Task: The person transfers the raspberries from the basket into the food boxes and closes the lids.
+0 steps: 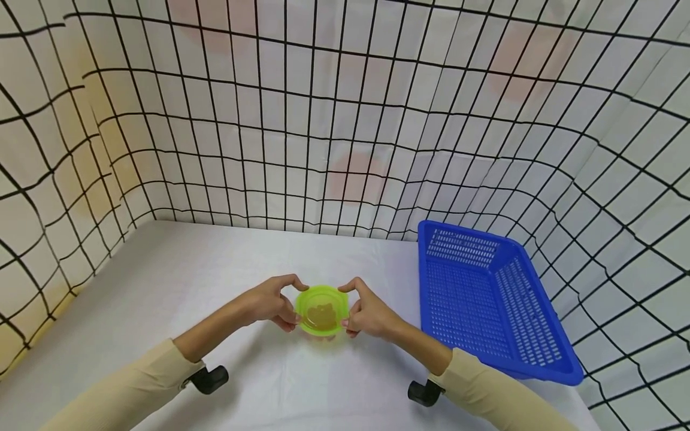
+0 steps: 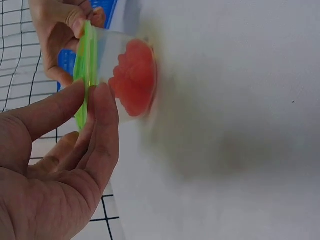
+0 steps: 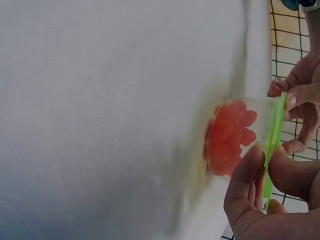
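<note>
A small round clear tub with a bright green lid is at the middle of the white table, between both hands. Red lumpy pieces, rounded like berries or gummies, show through its wall near the bottom; their exact kind is unclear. My left hand pinches the lid's left edge, thumb on top and fingers beneath the rim. On the opposite side my right hand pinches the rim between thumb and fingers. The lid sits on the tub. Whether the tub's base touches the table cannot be told.
A blue perforated plastic basket stands to the right, beyond the right forearm. Black wire grid backed by white cloth walls the back and both sides. The white table spreads below. Black wrist devices hang under both sleeves.
</note>
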Tool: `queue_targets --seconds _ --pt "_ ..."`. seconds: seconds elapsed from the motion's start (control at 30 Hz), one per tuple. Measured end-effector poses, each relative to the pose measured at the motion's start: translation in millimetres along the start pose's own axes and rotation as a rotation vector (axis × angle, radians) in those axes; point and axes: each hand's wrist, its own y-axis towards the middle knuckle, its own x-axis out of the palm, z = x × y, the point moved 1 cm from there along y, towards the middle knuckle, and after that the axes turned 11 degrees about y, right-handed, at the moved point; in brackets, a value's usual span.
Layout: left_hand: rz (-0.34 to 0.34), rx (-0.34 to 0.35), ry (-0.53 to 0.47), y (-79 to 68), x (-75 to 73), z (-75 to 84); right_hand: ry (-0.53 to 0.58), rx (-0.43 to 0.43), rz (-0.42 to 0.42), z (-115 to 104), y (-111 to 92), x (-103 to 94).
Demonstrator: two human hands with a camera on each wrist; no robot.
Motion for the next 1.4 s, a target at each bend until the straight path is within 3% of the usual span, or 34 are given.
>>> queue_targets --seconds 0.2,0.37,0.67,0.83,1.07,1.4 --pt "0.006 0.000 0.084 -2.0 -0.6 3.8 -0.015 0.030 -0.036 0 -2 -4.9" --pt "0.061 -0.006 0.127 -1.8 -5.1 6.5 -0.072 0.046 -0.032 -7 -2 -8.7" --pt "0.174 0.011 0.130 13.2 -5.7 8.4 -0.047 0.064 0.023 -16 13 -13.8" --pt "0.201 -0.004 0.152 20.5 -4.8 9.5 -0.014 0.086 0.058 -13 24 -16.0" --pt "0.222 -0.019 0.108 27.4 -2.7 5.7 -0.019 0.083 0.086 -8 30 -12.6" --pt "0.217 -0.029 0.045 34.4 -2.6 1.4 0.040 0.098 0.186 -5 32 -7.2"
